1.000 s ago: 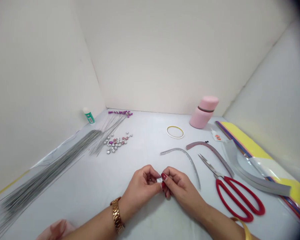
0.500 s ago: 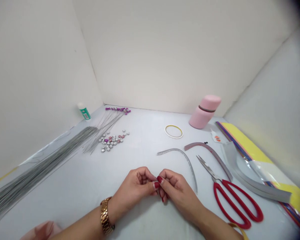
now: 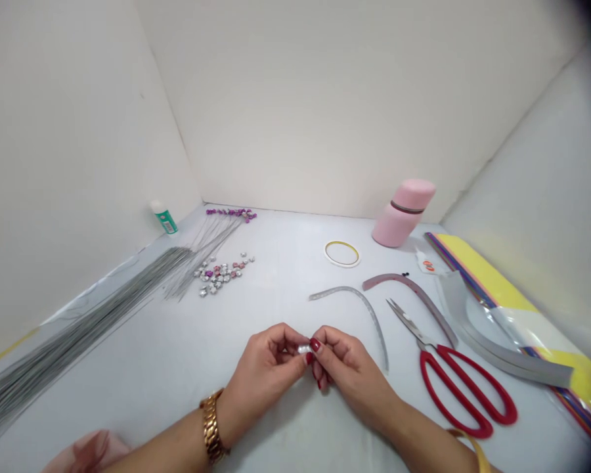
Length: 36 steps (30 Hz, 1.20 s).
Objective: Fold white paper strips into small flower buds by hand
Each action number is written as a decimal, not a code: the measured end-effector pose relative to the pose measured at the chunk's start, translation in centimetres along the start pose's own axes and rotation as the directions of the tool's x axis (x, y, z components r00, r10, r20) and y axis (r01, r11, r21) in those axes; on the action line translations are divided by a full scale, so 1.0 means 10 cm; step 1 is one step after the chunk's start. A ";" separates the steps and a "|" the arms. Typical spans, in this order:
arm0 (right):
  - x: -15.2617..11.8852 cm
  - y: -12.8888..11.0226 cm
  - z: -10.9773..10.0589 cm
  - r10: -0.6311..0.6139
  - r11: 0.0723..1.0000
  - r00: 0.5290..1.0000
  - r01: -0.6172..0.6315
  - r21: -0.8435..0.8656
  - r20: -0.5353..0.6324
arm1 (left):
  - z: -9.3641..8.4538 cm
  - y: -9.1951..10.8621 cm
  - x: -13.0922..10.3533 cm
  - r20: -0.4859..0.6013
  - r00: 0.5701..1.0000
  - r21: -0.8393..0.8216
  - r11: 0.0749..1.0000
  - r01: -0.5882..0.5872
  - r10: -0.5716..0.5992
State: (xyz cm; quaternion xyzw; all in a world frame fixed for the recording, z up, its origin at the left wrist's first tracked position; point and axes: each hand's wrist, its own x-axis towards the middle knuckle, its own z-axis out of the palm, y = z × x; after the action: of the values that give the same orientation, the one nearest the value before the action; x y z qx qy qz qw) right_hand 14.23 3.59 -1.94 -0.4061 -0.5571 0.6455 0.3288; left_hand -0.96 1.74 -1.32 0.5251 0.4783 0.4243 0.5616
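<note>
Both hands meet on a small silvery piece [image 3: 303,349], lower centre of the frame.
Nearest on my feed, a gold band [image 3: 211,427] circles the left wrist; above it I see the left hand [image 3: 268,368] pinching the piece between thumb and forefinger. The right hand [image 3: 347,369] has its fingers at the piece's right end, but I cannot tell whether they grip it too. Red-handled scissors [image 3: 426,343] lie lower right on the bench [image 3: 276,299], a narrow curved strip [image 3: 373,318] between them and the hands. Beyond, star-shaped pieces [image 3: 219,278] lie scattered left of centre, beside grey wires [image 3: 93,320]. Farther back stands a pink bottle [image 3: 397,226], right of centre.
</note>
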 end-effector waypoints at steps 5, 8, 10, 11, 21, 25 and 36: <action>-0.01 -0.01 0.02 -0.018 1.000 0.999 0.017 -0.026 -0.037 | -0.03 0.05 -0.01 -0.007 0.997 0.189 0.980 -0.068 0.071; -0.03 -0.03 0.04 -0.063 0.995 0.995 0.057 -0.081 -0.077 | -0.03 0.04 -0.02 0.008 0.997 0.256 0.964 -0.075 0.076; -0.04 -0.04 0.05 -0.100 0.988 0.989 0.086 -0.130 -0.105 | -0.02 0.04 -0.02 0.008 0.998 0.245 0.968 -0.063 0.063; -0.05 -0.03 0.05 -0.119 0.982 0.986 0.100 -0.159 -0.114 | -0.01 0.03 -0.01 0.003 0.999 0.228 0.972 -0.051 0.052; -0.03 -0.02 0.11 -0.334 0.715 0.930 0.142 -0.685 -0.155 | -0.05 0.06 0.07 0.057 0.997 -0.084 0.995 0.053 -0.049; -0.17 -0.26 -0.12 -0.344 0.539 0.904 -0.031 -0.842 -0.253 | -0.07 0.05 0.07 -0.013 0.995 -0.147 0.985 0.095 -0.098; -0.70 -0.19 -1.02 -0.116 0.130 0.849 -0.501 -0.856 -0.515 | -0.07 0.05 0.06 -0.038 0.993 -0.249 0.964 0.097 -0.110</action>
State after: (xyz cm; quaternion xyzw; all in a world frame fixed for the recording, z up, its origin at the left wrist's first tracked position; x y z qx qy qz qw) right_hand 26.46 2.42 0.49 -0.7312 -0.6803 0.0479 0.0181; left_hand -1.55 2.47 -0.86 0.4144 0.4627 0.4639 0.6316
